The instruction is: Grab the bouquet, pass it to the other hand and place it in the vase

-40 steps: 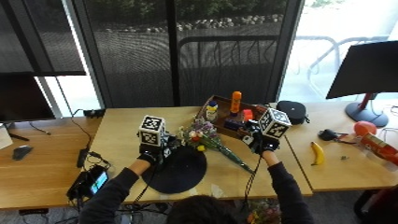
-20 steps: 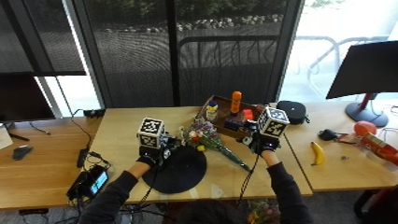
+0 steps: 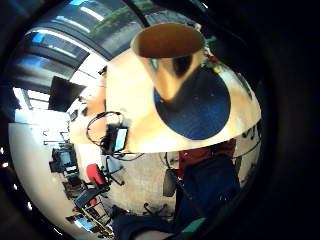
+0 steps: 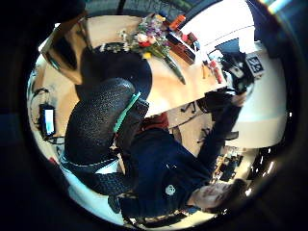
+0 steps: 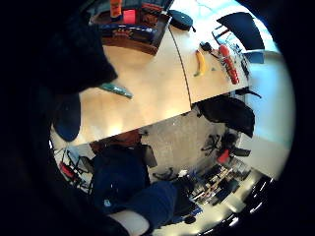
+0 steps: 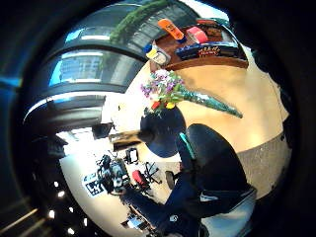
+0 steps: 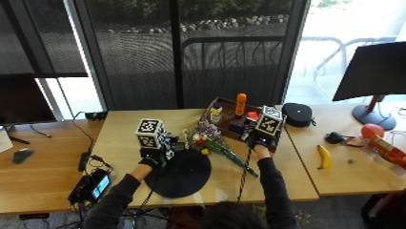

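Nothing of the job is done yet, as I read it. The bouquet (image 7: 212, 143) lies flat on the desk (image 7: 120, 138) at the centre of the outside view, its blooms toward the upper left and its wrapped stems running down to the right, partly over the dark round mat (image 7: 181, 174). Neither of my hands has it.

My left hand (image 7: 152, 160) sits at the mat's left edge. The vase (image 3: 170, 55) fills much of its palm view, tan and open-mouthed, standing on the mat, so it is close to that palm; I cannot tell whether my fingers are round it. My right hand (image 7: 257, 143) hovers just right of the stems, near the tray, and its fingers are hidden, so its state I cannot tell either.

Still to do: pick up, pass across, set in the vase.

Around me: a wooden tray (image 7: 222, 125) of bottles at the upper middle, just behind the flowers, a banana (image 7: 324, 156) well off to the right, a phone (image 7: 95, 185) at lower left. The tray probably crowds the lift most.
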A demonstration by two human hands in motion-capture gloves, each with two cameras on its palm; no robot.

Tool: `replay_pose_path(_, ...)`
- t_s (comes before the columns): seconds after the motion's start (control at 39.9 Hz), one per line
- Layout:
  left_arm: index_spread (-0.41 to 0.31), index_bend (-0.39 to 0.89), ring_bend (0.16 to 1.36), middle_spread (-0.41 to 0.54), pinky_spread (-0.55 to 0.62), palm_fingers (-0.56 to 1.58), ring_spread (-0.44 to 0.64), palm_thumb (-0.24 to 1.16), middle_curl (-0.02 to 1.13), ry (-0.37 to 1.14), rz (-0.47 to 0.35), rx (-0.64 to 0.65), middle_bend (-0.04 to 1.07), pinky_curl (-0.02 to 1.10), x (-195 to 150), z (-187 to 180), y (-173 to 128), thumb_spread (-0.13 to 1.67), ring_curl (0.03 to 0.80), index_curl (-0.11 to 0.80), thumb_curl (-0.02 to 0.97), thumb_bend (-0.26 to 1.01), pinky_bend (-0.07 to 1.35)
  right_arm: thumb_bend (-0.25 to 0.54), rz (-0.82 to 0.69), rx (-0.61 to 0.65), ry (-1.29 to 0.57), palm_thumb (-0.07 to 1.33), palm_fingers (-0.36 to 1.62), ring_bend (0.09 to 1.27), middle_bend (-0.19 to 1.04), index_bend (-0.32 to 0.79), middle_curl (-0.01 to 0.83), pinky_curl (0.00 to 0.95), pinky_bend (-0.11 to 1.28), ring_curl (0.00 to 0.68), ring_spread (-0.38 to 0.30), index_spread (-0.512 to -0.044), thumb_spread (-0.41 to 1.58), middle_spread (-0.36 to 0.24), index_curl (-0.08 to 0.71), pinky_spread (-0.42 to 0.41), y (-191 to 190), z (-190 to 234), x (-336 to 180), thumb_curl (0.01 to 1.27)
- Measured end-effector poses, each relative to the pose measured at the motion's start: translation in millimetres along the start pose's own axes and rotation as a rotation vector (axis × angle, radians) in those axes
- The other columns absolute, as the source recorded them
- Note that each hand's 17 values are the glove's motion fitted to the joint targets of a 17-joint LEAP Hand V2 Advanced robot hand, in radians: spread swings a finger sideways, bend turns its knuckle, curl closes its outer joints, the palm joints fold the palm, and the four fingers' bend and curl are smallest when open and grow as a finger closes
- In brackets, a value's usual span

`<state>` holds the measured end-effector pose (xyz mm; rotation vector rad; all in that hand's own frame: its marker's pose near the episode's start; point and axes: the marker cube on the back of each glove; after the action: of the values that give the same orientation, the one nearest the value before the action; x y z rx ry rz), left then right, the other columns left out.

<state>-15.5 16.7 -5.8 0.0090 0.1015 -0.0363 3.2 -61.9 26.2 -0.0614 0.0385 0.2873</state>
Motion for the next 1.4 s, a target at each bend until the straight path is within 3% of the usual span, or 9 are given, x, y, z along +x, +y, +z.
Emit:
replay_pose_path(0.2,-0.043,0.16,0.46,0.084,0.12,0.45,0.15,0.23,0.31,0.038,0.029,-0.054,0.17,0.36,6,18,-8,1.17,0.293,0.345,0.252,-0.01,0.35,-0.011,0.149,-0.275,-0.068,0.6,0.63,0.52,0.35,0.08,0.41,0.345,0.5,0.362,-0.098,-0.234,1.1,-0.099,0.169,0.072,-27,75,10,0.3)
replay_pose_path(0.4,-0.036,0.16,0.45,0.081,0.12,0.45,0.14,0.27,0.32,0.073,0.074,-0.097,0.17,0.37,13,28,-3,1.17,0.299,0.35,0.268,-0.01,0.35,-0.027,0.118,-0.262,-0.06,0.56,0.63,0.54,0.34,0.07,0.426,0.351,0.51,0.378,-0.125,-0.222,1.08,-0.11,0.162,0.079,-60,147,24,0.3)
replay_pose_path(0.55,-0.033,0.16,0.45,0.08,0.12,0.45,0.14,0.31,0.32,0.147,0.12,-0.12,0.18,0.37,23,23,12,1.17,0.303,0.353,0.279,-0.01,0.34,-0.021,0.18,-0.145,-0.019,0.57,0.59,0.56,0.32,0.08,0.435,0.361,0.53,0.393,-0.136,-0.209,1.07,-0.109,0.162,0.083,-52,161,33,0.31)
replay_pose_path(0.75,-0.032,0.16,0.45,0.079,0.11,0.46,0.14,0.35,0.33,0.089,0.121,-0.138,0.17,0.38,25,25,17,1.17,0.308,0.36,0.287,-0.01,0.32,-0.013,0.207,-0.191,-0.016,0.62,0.56,0.56,0.31,0.09,0.445,0.364,0.54,0.4,-0.14,-0.202,1.05,-0.102,0.166,0.091,-55,196,45,0.33)
replay_pose_path(0.95,-0.031,0.16,0.44,0.079,0.12,0.45,0.14,0.37,0.34,0.076,0.116,-0.168,0.17,0.39,25,31,15,1.17,0.31,0.365,0.292,-0.01,0.32,-0.012,0.226,-0.129,0.037,0.67,0.56,0.54,0.33,0.1,0.46,0.359,0.53,0.4,-0.155,-0.199,1.05,-0.11,0.171,0.089,-61,215,50,0.35)
replay_pose_path(1.15,-0.031,0.16,0.44,0.085,0.12,0.45,0.15,0.38,0.34,0.077,0.128,-0.18,0.17,0.39,31,35,15,1.17,0.313,0.367,0.293,-0.02,0.32,0.028,0.268,-0.198,0.071,0.81,0.72,0.57,0.35,0.16,0.479,0.341,0.45,0.409,-0.221,-0.247,1.06,-0.147,0.215,-0.025,-50,220,44,0.38)
replay_pose_path(1.4,-0.031,0.16,0.44,0.091,0.12,0.44,0.16,0.38,0.34,0.065,0.138,-0.191,0.17,0.39,31,40,17,1.17,0.316,0.368,0.293,-0.02,0.32,0.072,0.27,-0.097,0.024,0.97,0.99,0.52,0.32,0.35,0.505,0.331,0.31,0.429,-0.256,-0.261,1.09,-0.188,0.34,-0.144,-54,216,37,0.39)
